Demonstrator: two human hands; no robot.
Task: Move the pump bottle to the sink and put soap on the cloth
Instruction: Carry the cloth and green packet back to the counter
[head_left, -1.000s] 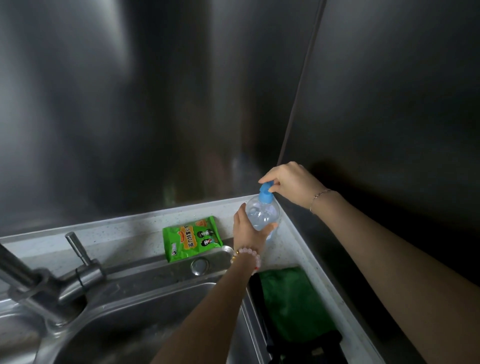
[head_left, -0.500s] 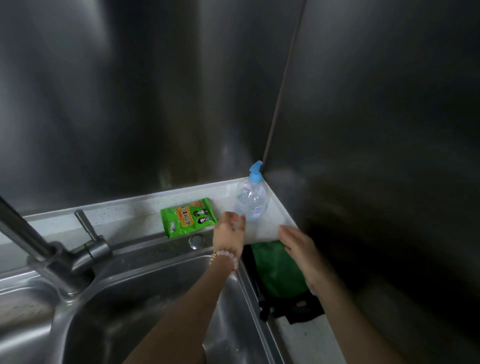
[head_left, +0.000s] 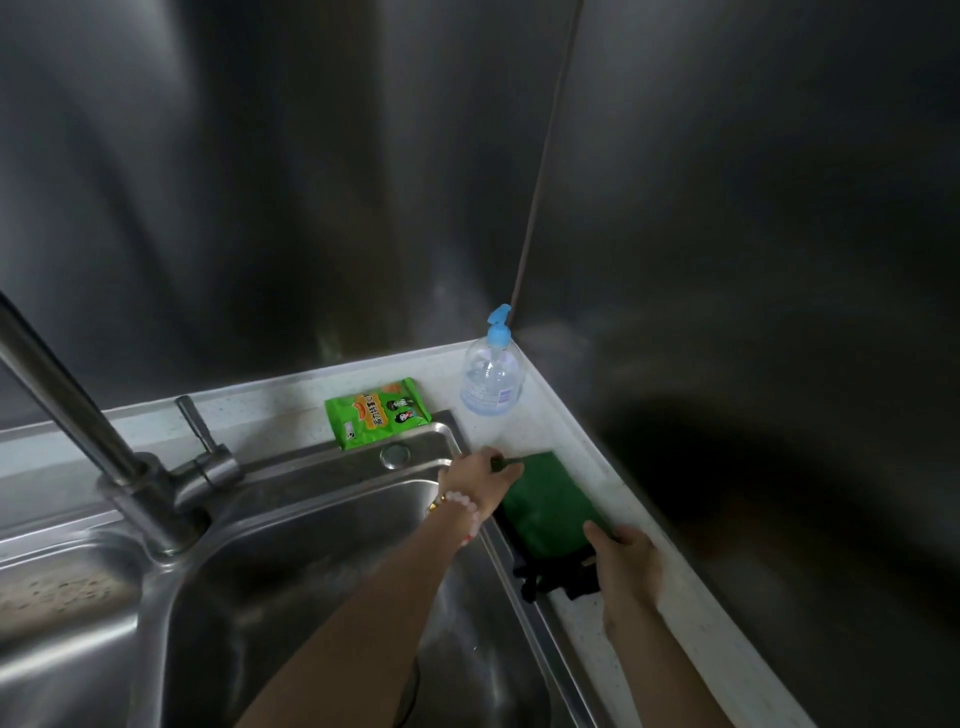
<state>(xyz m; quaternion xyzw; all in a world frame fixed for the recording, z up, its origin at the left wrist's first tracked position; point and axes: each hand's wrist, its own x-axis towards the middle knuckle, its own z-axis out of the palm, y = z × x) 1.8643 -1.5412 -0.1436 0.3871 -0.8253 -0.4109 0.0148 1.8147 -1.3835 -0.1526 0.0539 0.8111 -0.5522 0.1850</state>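
Observation:
A clear pump bottle with a blue pump head stands upright in the back corner of the white counter, touched by neither hand. A green cloth with a black edge lies on the counter right of the sink. My left hand, with a bead bracelet on the wrist, pinches the cloth's far corner. My right hand grips the cloth's near edge by the black part.
A green snack packet lies on the ledge behind the sink. A steel tap with a lever rises at the left. Steel walls close off the back and the right. A second basin sits at the far left.
Both hands have let go of the pump bottle, which now stands alone in the corner. They moved down to the green cloth and took hold of it.

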